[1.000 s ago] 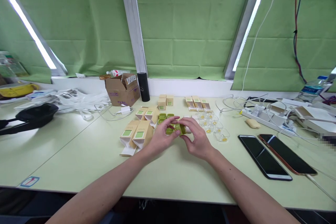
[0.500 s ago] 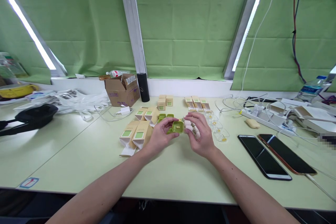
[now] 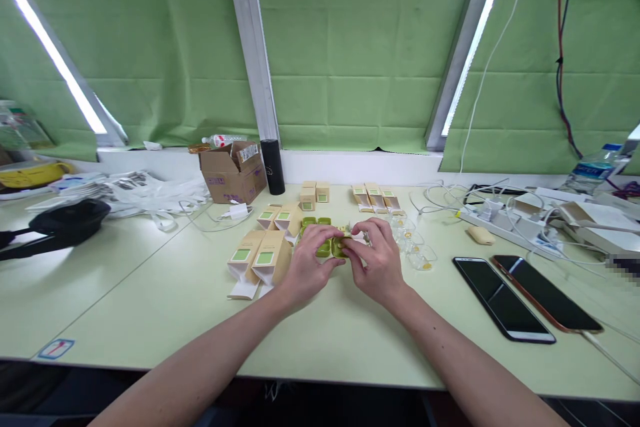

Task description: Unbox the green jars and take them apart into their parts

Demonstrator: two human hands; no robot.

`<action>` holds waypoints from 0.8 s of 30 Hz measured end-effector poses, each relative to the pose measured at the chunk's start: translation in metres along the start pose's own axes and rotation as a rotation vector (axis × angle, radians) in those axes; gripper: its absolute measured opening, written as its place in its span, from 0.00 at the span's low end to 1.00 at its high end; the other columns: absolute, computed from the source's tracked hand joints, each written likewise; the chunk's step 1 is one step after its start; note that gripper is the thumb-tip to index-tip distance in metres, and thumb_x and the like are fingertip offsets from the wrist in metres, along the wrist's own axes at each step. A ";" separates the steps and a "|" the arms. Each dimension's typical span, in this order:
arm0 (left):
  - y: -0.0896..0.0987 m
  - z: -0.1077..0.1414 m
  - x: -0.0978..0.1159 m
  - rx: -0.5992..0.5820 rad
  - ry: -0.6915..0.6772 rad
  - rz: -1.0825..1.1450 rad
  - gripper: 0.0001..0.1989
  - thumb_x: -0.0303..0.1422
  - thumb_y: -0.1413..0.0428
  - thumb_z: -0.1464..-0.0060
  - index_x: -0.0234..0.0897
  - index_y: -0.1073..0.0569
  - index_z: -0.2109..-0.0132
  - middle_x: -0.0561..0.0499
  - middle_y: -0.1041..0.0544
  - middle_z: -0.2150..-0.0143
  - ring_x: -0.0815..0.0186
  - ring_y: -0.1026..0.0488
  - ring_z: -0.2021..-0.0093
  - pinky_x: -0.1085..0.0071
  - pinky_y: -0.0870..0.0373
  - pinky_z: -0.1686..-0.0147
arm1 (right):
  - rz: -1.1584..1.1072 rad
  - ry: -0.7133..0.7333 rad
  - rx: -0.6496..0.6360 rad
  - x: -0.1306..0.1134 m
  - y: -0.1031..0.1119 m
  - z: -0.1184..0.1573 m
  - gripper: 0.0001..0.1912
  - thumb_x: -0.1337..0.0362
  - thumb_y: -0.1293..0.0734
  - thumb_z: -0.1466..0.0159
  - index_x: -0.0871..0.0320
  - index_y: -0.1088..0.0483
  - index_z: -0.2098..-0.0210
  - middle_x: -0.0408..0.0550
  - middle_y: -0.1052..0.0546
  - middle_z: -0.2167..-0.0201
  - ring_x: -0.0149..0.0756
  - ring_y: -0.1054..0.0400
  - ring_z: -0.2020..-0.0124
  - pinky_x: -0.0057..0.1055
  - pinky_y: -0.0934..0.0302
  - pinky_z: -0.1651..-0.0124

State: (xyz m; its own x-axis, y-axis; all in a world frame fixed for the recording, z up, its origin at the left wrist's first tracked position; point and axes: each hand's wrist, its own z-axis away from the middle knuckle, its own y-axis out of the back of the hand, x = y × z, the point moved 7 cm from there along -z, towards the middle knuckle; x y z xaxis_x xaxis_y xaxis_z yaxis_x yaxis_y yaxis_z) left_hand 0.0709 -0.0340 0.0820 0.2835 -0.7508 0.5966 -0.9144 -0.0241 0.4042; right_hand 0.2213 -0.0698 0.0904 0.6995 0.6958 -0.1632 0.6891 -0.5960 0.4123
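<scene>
A small green square dish is held between the thumb and fingers of my left hand. My right hand has its fingertips pinched together at the dish's inside and right edge; whatever they hold is hidden. More green square dishes lie just behind my left hand. White rounded pieces show partly behind my right fingers. Clear plastic shells with yellow spots lie to the right of my right hand. Cream paper boxes with green labels and open flaps stand left of my left hand.
Smaller cream boxes and open ones stand farther back. Two phones lie at the right, near a power strip with tangled cables. A cardboard box and a black bottle stand at the back left.
My right hand has moved left from beside the white pieces, bringing its fingertips to the green dish. The dish has dropped slightly and is now partly covered by fingers.
</scene>
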 end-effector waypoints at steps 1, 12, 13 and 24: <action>0.000 0.000 0.001 0.000 -0.018 -0.009 0.19 0.25 0.33 0.48 0.43 0.22 0.49 0.45 0.22 0.51 0.53 0.27 0.46 0.52 0.29 0.44 | 0.005 0.001 -0.002 0.000 -0.001 0.000 0.13 0.72 0.32 0.36 0.48 0.21 0.59 0.53 0.28 0.56 0.52 0.38 0.49 0.48 0.32 0.56; -0.002 0.002 0.008 -0.001 -0.108 -0.065 0.21 0.21 0.35 0.48 0.43 0.23 0.47 0.45 0.20 0.51 0.53 0.27 0.47 0.52 0.28 0.46 | 0.056 0.012 -0.001 -0.003 -0.004 0.003 0.13 0.75 0.33 0.38 0.51 0.22 0.63 0.52 0.28 0.59 0.51 0.38 0.52 0.47 0.32 0.58; -0.002 0.002 0.008 -0.001 -0.111 -0.067 0.21 0.21 0.35 0.48 0.43 0.23 0.47 0.45 0.20 0.51 0.53 0.27 0.47 0.52 0.27 0.46 | 0.056 0.010 -0.001 -0.003 -0.005 0.003 0.13 0.75 0.33 0.38 0.51 0.23 0.63 0.52 0.28 0.59 0.50 0.38 0.52 0.47 0.33 0.58; -0.002 0.004 0.009 0.013 -0.171 -0.113 0.22 0.19 0.36 0.47 0.42 0.24 0.47 0.44 0.21 0.50 0.54 0.27 0.47 0.52 0.27 0.47 | 0.116 -0.009 0.013 -0.007 -0.004 0.000 0.11 0.75 0.35 0.35 0.55 0.25 0.66 0.51 0.31 0.67 0.44 0.40 0.59 0.38 0.38 0.63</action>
State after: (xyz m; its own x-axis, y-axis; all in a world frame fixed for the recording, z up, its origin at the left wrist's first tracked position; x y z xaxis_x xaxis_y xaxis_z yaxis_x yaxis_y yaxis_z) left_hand 0.0744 -0.0436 0.0840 0.3322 -0.8441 0.4209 -0.8834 -0.1221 0.4524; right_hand 0.2137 -0.0727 0.0900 0.7763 0.6182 -0.1235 0.6058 -0.6773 0.4175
